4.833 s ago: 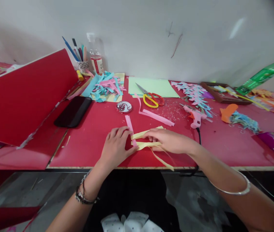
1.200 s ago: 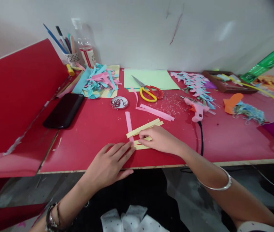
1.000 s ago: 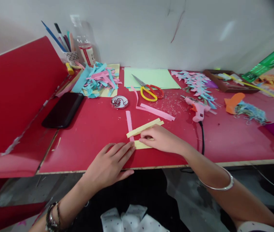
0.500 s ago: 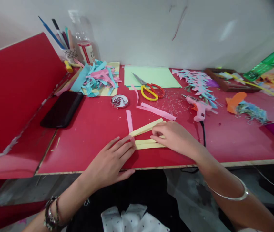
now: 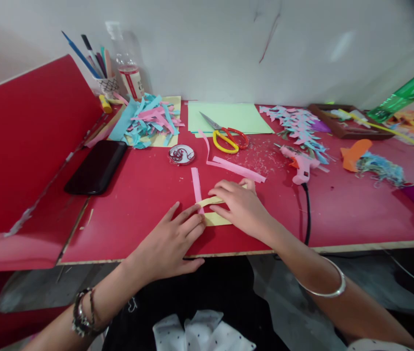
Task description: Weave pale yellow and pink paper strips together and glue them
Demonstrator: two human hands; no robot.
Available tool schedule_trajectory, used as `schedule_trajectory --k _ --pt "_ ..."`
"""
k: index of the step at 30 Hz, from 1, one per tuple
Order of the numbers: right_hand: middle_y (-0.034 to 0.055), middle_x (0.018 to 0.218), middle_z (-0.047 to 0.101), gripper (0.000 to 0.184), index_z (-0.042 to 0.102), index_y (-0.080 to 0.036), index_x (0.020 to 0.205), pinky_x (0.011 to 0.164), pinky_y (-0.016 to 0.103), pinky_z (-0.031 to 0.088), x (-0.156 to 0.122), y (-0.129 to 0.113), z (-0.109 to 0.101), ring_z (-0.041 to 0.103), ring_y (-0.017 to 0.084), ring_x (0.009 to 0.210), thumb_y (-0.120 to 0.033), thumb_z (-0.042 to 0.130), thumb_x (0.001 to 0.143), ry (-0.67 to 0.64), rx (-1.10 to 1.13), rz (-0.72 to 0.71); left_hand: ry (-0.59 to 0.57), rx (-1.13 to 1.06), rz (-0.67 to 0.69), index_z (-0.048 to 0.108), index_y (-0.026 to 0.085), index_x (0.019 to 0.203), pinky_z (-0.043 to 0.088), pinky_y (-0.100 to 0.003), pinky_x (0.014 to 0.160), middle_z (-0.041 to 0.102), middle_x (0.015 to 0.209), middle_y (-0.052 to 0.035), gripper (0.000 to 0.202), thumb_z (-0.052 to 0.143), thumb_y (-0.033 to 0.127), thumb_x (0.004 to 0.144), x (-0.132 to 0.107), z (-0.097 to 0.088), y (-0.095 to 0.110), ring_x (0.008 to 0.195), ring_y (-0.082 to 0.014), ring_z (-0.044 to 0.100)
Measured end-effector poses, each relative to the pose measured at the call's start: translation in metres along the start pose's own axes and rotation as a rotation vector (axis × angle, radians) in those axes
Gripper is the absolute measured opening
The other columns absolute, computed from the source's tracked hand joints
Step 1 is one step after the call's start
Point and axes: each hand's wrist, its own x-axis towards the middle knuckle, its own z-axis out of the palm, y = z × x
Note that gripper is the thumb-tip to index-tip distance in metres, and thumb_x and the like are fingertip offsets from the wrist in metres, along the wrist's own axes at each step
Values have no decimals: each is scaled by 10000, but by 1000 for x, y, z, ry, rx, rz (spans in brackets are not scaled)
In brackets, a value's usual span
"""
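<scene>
My left hand (image 5: pixel 170 243) lies flat near the front edge of the red table (image 5: pixel 148 185), fingers stretched out, its fingertips pressing the left end of folded yellow paper strips (image 5: pixel 216 219). My right hand (image 5: pixel 238 204) lies flat, palm down, over the strips, fingers spread and pointing left. A pink paper strip (image 5: pixel 195 183) runs from the yellow strips' left end toward the back. Most of the yellow paper is hidden under my right hand.
Behind are yellow and red scissors (image 5: pixel 225 137) on green paper (image 5: pixel 228 117), a long pink strip (image 5: pixel 236 168), a small round dish (image 5: pixel 181 154), a pink glue gun (image 5: pixel 300 163) with black cord, a black phone (image 5: pixel 97 166), a heap of paper scraps (image 5: pixel 148 122), and a tilted red board (image 5: pixel 27 141).
My right hand slid left along the yellow strips and flattened over them. My left hand stayed pressing their left end. The view shifted slightly.
</scene>
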Motion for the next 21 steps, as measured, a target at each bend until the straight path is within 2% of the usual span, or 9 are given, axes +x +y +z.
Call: schedule_trajectory --k 3,6,9,12,14,17,19,21 --pt "23 949 603 142 567 -201 958 712 312 218 1 -2 -3 557 152 785 -242 505 838 -59 13 39 1 3 1 450 121 1187 203 -471 1048 525 1203 -126 556 442 505 785 0 1 0 1244 -279 333" --pt "16 851 615 104 568 -190 879 688 305 203 4 -2 -3 548 165 790 -167 476 836 -102 -21 41 2 6 2 445 116 1187 223 -473 1040 521 1201 -131 549 452 485 780 0 0 0 1240 -281 335" --pt "30 807 607 127 547 -175 793 698 316 202 7 -4 -1 527 195 829 -106 443 817 -83 -122 16 1 3 5 448 113 1179 231 -473 1039 515 1206 -131 533 455 465 779 1 -1 0 1241 -282 333" --pt "54 821 599 130 514 -157 797 708 312 227 7 -7 -2 520 196 824 -64 426 775 -64 -165 -10 5 -3 2 465 116 1158 229 -479 1039 521 1192 -129 515 464 456 772 1 -2 1 1236 -287 339" --pt "44 811 604 126 495 -157 863 640 273 251 7 -9 -6 528 164 727 -103 458 755 -121 -77 10 7 -4 -5 472 117 1151 231 -479 1039 523 1186 -131 514 476 456 765 1 -2 2 1237 -289 336" --pt "6 736 605 198 489 -183 906 517 231 228 10 -9 -12 506 121 583 -311 528 760 -238 136 117 5 -4 -12 466 111 1164 228 -476 1041 521 1191 -133 531 487 454 758 1 -2 3 1236 -289 335" --pt "-1 672 593 252 516 -191 810 497 224 219 12 -7 -12 500 112 565 -440 493 780 -261 208 172 5 -6 -17 460 108 1175 222 -474 1045 517 1198 -131 541 482 456 761 1 -2 3 1228 -288 344" --pt "6 632 583 321 525 -185 699 501 227 219 15 -4 -10 498 109 570 -462 418 823 -239 207 186 5 -10 -22 462 112 1178 213 -468 1050 516 1203 -126 541 474 464 766 1 -2 3 1229 -284 343"
